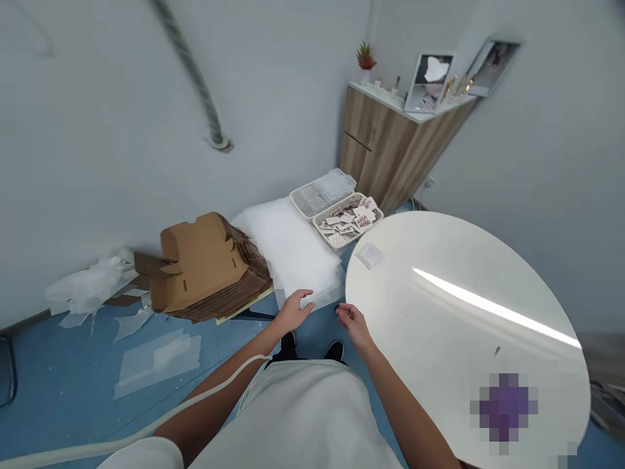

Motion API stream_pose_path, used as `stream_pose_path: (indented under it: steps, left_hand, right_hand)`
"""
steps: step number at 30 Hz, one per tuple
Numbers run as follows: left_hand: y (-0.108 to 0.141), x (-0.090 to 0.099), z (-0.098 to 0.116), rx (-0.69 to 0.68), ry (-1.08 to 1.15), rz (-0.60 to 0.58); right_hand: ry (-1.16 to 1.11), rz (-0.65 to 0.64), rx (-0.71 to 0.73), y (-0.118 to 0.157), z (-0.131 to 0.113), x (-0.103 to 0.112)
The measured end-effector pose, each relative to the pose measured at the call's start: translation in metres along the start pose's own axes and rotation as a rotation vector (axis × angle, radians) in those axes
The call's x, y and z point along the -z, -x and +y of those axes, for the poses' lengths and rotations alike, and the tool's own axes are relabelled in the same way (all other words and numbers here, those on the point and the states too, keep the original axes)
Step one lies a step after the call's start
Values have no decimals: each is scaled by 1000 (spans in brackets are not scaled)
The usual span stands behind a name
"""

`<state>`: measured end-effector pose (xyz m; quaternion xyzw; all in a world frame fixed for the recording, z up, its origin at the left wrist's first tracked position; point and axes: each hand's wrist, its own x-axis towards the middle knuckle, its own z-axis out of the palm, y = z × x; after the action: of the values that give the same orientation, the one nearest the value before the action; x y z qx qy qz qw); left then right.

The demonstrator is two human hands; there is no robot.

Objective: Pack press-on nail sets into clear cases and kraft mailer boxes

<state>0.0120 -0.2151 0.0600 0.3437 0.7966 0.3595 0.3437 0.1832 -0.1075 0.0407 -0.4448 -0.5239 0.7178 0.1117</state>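
My left hand (294, 311) reaches forward over the near edge of a stack of white translucent sheets (288, 244). Its thumb and fingers are apart, and nothing shows between them. Beside the left edge of the round white table, my right hand (356, 327) hangs with loosely curled, slightly parted fingers. I see nothing held in it, though a small dark spot shows at its fingertips. A pile of folded brown cardboard boxes (200, 267) lies left of the sheets. On the table's rim rests a small flat clear packet (370, 256).
Behind the sheets stand a basket of printed cards (349, 221) and a white basket of clear packets (322, 192). The round table (454, 260) fills the right side. A wooden cabinet (381, 140) stands in the corner. Plastic scraps (159, 358) lie on the blue floor.
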Motion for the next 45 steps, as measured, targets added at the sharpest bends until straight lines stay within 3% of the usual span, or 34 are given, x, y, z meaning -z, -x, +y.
stream_pose_path:
  steps: [4,8,12,16,21,28,33,38,41,45]
  left_hand:
    - [19,56,-13,-116,-67,59]
    - [41,121,-38,-231,-223,157]
    - [56,172,-73,-121,-448,250]
    - [59,202,-98,0,-611,241]
    - [56,217,-115,89,-644,233]
    - [55,216,-126,163,-642,210]
    - [51,217,-122,164,-669,232]
    - [46,223,-121,163,-677,254]
    - [47,225,-120,114,-709,268]
    - [47,225,-121,46,-761,282]
  right_hand:
    - [148,-66,113,-8,-9,-29]
    - [409,-159,253,-29,-28,-79]
    - [656,-210,452,-46,-55,-147]
    - [869,-196,640,-55,-79,-209]
    - [1155,-147,715,-64,-97,-254]
    - [1645,-84,658,-76,-105,-285]
    - [1809,-19,776,-82,-107,-305]
    - [1744,-94,841,-84,-112,-313]
    - [1577,-87,686,-92,-117,-309]
    - [1190,-104,537,-104,-118,-294]
